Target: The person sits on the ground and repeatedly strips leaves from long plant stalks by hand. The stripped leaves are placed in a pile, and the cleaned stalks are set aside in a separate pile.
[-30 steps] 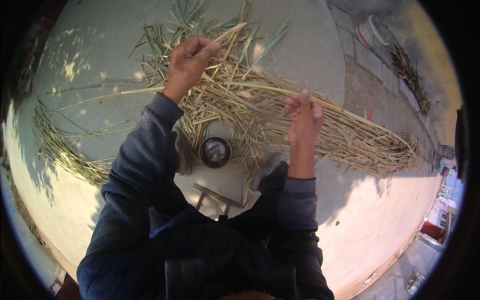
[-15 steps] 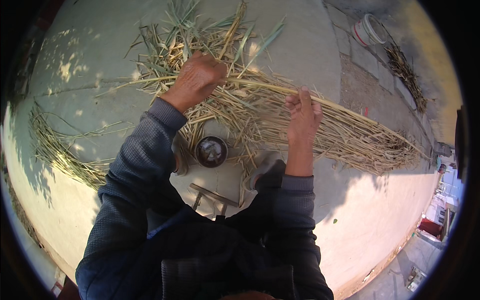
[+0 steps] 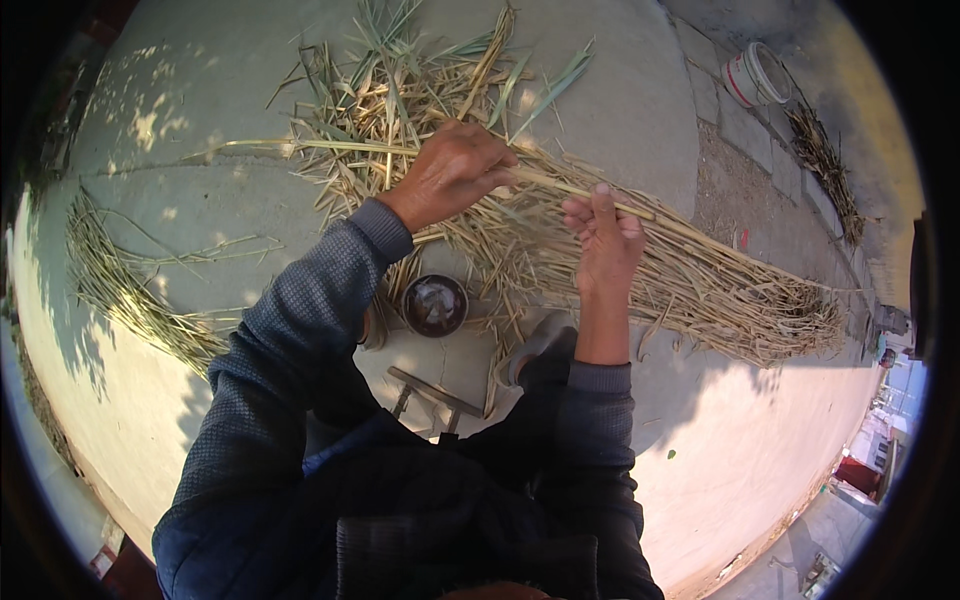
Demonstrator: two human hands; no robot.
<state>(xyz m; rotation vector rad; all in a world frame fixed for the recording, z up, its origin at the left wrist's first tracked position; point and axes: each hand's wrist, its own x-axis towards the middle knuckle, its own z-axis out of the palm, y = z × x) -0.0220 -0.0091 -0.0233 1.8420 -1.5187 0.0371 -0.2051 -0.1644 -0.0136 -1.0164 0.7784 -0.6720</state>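
A long, pale dry stalk (image 3: pixel 350 147) runs sideways over the pile in front of me. My left hand (image 3: pixel 455 170) is closed round its middle, knuckles up. Near its right end, my right hand (image 3: pixel 607 235) pinches it between thumb and fingers, palm turned toward me. Below both hands spreads a heap of loose dry stalks and leaves (image 3: pixel 390 100), some of them greenish. A thick bundle of long stalks (image 3: pixel 720 285) stretches from under my right hand to the right.
Between my feet stands a dark round bowl (image 3: pixel 435 305) with something whitish inside. A small stool-like frame (image 3: pixel 432 391) is just nearer. Thinner greenish stalks (image 3: pixel 140 310) lie at the left. A white bucket (image 3: pixel 757 76) and dark twigs (image 3: pixel 825 175) sit at the far right.
My left hand has moved right, closer to my right hand. The stalk's right end now shows just past my right hand, where a longer length ran before. The whole view has shifted slightly.
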